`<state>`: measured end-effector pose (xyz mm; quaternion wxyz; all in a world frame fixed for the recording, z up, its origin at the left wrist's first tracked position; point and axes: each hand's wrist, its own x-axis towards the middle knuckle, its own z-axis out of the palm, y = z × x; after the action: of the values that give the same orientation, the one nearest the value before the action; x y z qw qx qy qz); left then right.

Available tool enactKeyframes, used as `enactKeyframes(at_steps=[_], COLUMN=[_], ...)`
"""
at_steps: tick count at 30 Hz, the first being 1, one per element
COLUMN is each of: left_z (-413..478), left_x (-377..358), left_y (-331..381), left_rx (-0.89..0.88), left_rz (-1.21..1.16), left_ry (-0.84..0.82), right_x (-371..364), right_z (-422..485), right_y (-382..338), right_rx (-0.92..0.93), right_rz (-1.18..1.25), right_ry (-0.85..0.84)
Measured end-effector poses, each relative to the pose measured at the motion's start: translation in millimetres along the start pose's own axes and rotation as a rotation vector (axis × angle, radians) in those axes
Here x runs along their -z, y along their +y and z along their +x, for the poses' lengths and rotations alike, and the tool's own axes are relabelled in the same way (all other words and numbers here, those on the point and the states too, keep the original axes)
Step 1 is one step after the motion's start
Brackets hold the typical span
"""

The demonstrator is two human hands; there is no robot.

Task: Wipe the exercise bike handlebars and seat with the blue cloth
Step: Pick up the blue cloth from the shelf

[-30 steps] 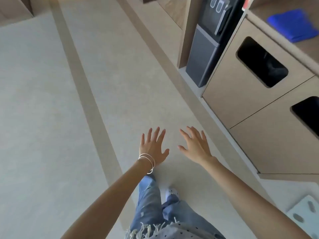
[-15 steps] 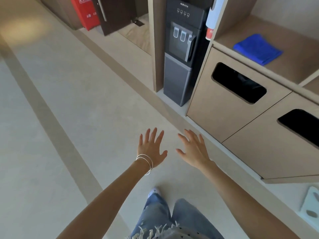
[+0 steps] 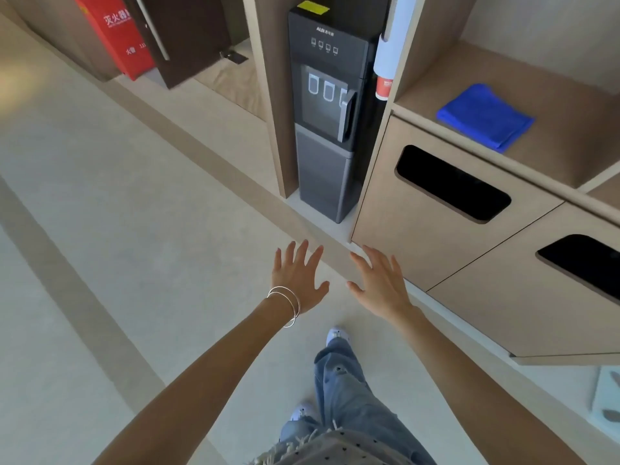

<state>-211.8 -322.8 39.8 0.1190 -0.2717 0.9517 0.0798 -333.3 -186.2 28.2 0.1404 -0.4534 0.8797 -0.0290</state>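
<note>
A folded blue cloth (image 3: 485,118) lies on the wooden counter shelf (image 3: 570,129) at the upper right. My left hand (image 3: 298,280), with thin bracelets at the wrist, is stretched forward over the floor, fingers spread and empty. Beside it my right hand (image 3: 380,283) is also spread and empty, in front of the cabinet and well below and left of the cloth. No exercise bike is in view.
A black water dispenser (image 3: 328,129) stands in a niche left of the cabinet (image 3: 385,229), which has two dark bin openings (image 3: 453,182). A cup tube (image 3: 389,52) hangs beside the dispenser. A red box (image 3: 114,31) stands at the far left, a white scale (image 3: 607,401) at the lower right.
The view has lifted and moved toward the cabinet, so the cloth and dispenser sit lower and fuller in frame. Both hands stay spread and empty, now nearer the cabinet.
</note>
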Motion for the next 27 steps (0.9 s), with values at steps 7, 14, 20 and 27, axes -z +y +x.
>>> enactKeyframes(at_steps=[7,14,20,27], left_z=[100.4,177.3,234.3,298.1], left_x=[36.2,60.1,82.7,103.6], left_y=[40.3,89.0,123.0,152.7], left_rx=[-0.121,-0.250,-0.379,-0.550], left_rz=[0.080,0.137,0.164,0.162], left_ry=[-0.014,-0.007,0.033,0.047], right_x=[28.4,61.6,91.3,114.2], right_z=[58.9,86.8,106.4,138.8], right_y=[63.6,126.6,169.5,200.1], right_rx=[-0.128,-0.228,-0.332,-0.450], right_rz=[0.048,0.064,0.070,0.078], right_ry=[0.049,0.097,0.160,0.255])
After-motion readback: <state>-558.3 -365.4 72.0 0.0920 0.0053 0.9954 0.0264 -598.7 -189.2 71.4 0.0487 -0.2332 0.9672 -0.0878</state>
